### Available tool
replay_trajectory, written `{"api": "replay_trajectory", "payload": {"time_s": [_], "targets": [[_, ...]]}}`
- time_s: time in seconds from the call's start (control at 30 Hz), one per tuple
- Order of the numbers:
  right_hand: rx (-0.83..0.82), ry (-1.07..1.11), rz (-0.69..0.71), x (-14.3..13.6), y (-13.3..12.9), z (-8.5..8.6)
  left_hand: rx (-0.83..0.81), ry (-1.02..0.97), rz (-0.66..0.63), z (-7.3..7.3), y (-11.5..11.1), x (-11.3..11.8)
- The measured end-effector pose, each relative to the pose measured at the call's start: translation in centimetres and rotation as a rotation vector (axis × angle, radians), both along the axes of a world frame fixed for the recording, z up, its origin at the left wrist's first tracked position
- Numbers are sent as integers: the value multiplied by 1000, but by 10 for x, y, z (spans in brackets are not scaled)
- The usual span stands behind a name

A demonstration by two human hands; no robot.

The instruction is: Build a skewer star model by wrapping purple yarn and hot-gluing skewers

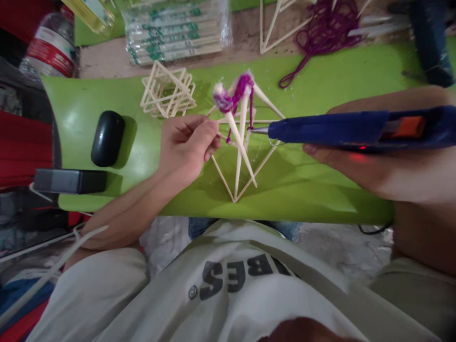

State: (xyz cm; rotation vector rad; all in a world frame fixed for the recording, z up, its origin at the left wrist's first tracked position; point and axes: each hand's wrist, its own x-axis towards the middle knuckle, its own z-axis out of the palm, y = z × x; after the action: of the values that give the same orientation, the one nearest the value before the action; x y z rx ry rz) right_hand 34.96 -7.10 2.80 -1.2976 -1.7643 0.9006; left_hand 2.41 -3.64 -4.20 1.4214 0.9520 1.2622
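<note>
One mouse (108, 138) and black box (71, 181) occupied the tabletop (142, 137) near its left end; left hand (188, 147) pinched the stick frame (242, 114), right hand (374, 168) gripped the glue gun (327, 128).

Looks like a small craft work corner, home or workshop unclear: bright green smooth tabletop (142, 147), dark blue glue gun with orange switch (335, 128), pale wooden stick frame wound with purple yarn (242, 142), clear plastic packs of wrapped chopsticks (178, 33), loose purple yarn pile (327, 26). Also black oval computer mouse (108, 138), clear red-labelled drink bottle (52, 45).
</note>
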Motion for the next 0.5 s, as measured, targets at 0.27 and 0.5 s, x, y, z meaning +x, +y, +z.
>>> {"api": "replay_trajectory", "payload": {"time_s": [0.27,0.5], "targets": [[84,-39,-28,0,-3,-5,48,-20,-7,-8,2,-1],[62,-45,-31,1,-4,-6,46,11,-24,-6,1,-2]]}}
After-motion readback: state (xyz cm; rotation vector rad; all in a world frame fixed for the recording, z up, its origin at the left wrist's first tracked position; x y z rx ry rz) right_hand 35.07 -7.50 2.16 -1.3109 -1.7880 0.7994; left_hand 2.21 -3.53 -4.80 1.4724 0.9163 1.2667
